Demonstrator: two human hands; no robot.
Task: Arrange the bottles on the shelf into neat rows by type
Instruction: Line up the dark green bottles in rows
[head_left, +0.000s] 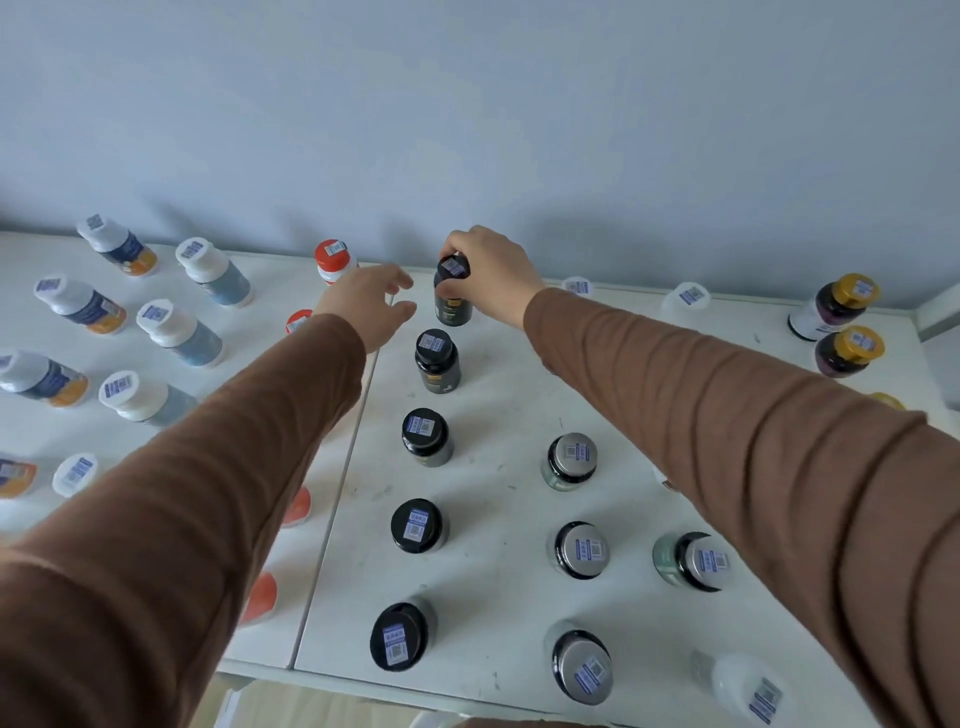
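- The right hand (491, 275) curls its fingers round the black cap of a dark bottle (453, 291) — upright, small barcode sticker on top, at the far end of a row of black-capped bottles (423, 436) on the white shelf (498, 395).
- The left hand (370, 306) hovers just beside it, fingers loose, holding nothing.
- Silver-lidded jars (571, 460) stand to the right; white-capped bottles (176, 332) — in rows — to the left.

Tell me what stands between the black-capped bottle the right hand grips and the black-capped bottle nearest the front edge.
In the head view, three more black-capped bottles stand in a row between them, upright and spaced apart.
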